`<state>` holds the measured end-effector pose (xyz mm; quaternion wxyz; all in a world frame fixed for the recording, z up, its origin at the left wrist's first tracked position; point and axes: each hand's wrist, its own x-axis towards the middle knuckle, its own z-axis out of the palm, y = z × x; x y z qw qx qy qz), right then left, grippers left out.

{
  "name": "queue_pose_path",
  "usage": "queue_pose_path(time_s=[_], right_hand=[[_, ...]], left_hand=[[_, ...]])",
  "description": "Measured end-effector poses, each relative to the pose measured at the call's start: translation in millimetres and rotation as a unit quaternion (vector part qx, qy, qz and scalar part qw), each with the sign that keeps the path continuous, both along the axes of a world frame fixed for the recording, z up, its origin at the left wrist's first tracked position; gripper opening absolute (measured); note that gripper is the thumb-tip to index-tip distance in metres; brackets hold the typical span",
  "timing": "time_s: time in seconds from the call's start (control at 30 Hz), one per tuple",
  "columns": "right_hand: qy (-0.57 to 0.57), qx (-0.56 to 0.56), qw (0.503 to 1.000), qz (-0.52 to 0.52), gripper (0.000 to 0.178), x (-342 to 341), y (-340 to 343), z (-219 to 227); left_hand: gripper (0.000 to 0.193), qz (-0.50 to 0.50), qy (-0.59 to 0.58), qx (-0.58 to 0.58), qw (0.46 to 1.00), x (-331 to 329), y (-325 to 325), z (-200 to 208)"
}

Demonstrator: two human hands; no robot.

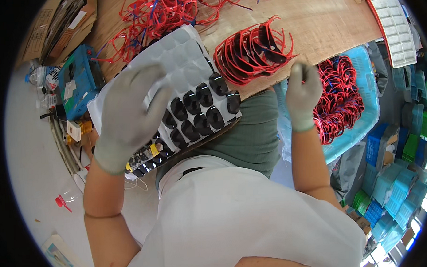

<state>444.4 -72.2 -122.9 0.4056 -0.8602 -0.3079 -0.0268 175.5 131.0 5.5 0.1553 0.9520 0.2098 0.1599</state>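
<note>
My left hand, in a grey knit glove, is over the left part of a white moulded tray. Its thumb and fingers are apart, with nothing seen between them. Dark sunglass lenses sit in rows in the tray's near pockets. My right hand, gloved too, has its fingers curled together at the table's front edge; whether something small is in them is hidden. Left of it stands a row of red glasses frames with dark lenses, nested close together. A worn tool with yellow parts lies on the tray's near left corner.
A tangled heap of red frames covers the back of the wooden table. At the right, a light-blue crate holds many red glasses. A blue box and cardboard stand left. A white compartment tray is far right.
</note>
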Motion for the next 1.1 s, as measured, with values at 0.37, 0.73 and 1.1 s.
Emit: queue_pose_path(time_s=[0.37, 0.73, 1.1], right_hand=[[0.282, 0.015, 0.947, 0.154, 0.033, -105.8, 8.8, -5.4], [-0.053, -0.059, 0.979, 0.19, 0.026, -128.9, 9.3, 9.1], [0.069, -0.103, 0.973, 0.197, 0.037, -110.5, 50.4, 10.9]], left_hand=[[0.011, 0.03, -0.051, -0.19, 0.98, -124.9, -105.9, -29.3], [0.015, 0.077, -0.112, -0.216, 0.967, -154.4, -128.0, -37.4], [0.013, 0.071, -0.123, -0.22, 0.965, -181.2, -137.6, -40.2]])
